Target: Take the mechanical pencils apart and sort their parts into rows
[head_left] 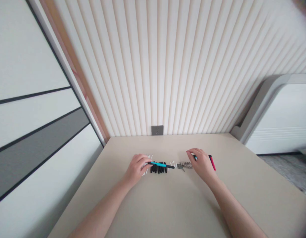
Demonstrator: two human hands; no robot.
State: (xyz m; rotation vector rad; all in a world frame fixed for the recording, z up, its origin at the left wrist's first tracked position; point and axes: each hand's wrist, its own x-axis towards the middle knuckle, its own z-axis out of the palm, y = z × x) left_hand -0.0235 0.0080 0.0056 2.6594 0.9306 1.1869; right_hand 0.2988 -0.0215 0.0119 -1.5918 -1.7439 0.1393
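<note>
My left hand (137,169) is closed, thumb and fingers pinching one end of a blue pen (159,164) with black ends. The pen is held level above a row of short black pen caps or barrels (158,169). Thin white sticks (144,171) lie partly beneath the left hand. My right hand (200,162) hovers over the right side, fingertips drawn together; whatever they grip, if anything, is hidden. Just by its fingers shows a small teal and dark piece (195,157), mostly covered. A red pen-like piece (212,162) with a dark end lies right of this hand.
Small white pieces (173,164) and a heap of small grey parts (184,166) lie between the hands on the beige table (153,208). A ribbed wall with a dark socket (157,130) rises behind. A cabinet (44,148) borders the left; a pale headboard (279,115) stands right.
</note>
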